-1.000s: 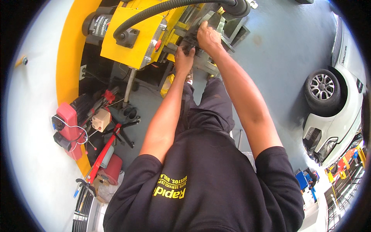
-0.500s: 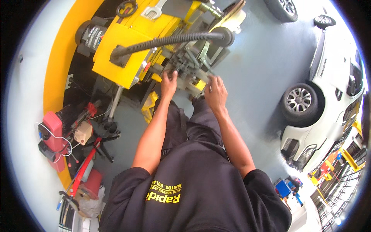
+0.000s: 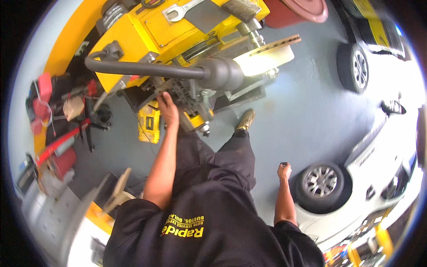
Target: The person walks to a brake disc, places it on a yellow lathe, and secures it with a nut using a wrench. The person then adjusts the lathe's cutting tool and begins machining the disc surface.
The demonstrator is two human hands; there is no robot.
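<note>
My left hand [image 3: 169, 112] reaches up to the dark metal tool carriage [image 3: 180, 95] of a yellow workshop lathe [image 3: 133, 49]. Its fingers are stretched out, touching the carriage's near left side. Out to the right, over the floor, my right hand [image 3: 284, 170] is closed in a fist; a small dark thing shows at its top, too little to name. A black gooseneck lamp [image 3: 147, 66] arches over the carriage and lights a vented brake disc [image 3: 275, 44] on the lathe's spindle. A wrench [image 3: 179, 12] and a brush [image 3: 241, 9] lie on top of the lathe.
A yellow case [image 3: 149, 123] stands on the floor below the lathe. At right is a white car with its front wheel [image 3: 320, 183]; another wheel [image 3: 353, 67] is farther off. A reddish tub [image 3: 298, 11] sits behind the lathe. Red equipment [image 3: 62, 142] stands at left.
My right hand has left the carriage and swung out to the right, now in a fist. My left hand stays at the carriage. The view has turned and shifted, bringing the disc into fuller sight.
</note>
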